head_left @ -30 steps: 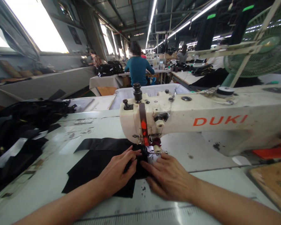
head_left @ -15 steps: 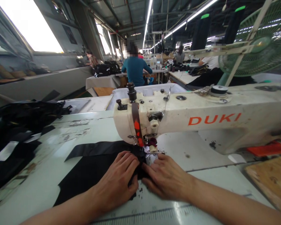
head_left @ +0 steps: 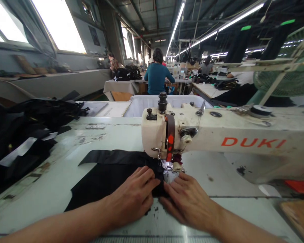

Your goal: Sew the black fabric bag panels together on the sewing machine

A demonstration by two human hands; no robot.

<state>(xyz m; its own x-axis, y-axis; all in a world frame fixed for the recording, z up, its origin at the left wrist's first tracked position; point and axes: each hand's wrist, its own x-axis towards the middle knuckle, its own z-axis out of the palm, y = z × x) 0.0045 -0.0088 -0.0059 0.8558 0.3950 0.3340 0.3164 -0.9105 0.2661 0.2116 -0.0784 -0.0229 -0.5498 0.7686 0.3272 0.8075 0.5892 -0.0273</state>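
Observation:
A black fabric piece lies flat on the table, its right end at the needle area of a white sewing machine. Along its far edge runs a black strip whose left end sticks out. My left hand is closed on the fabric's near right part, fingers together and thumb tucked in. Just right of it, my right hand pinches the fabric's right edge in front of the presser foot. My palms hide part of the cloth.
Dark fabric pieces are heaped at the left. A white bin stands behind the machine, and a person in a teal top sits beyond. A fan is at the right. A ruler scale marks the table's near edge.
The view has turned left, so the machine and table appear further right. Both hands remain on the fabric by the needle, with little visible shift against it.

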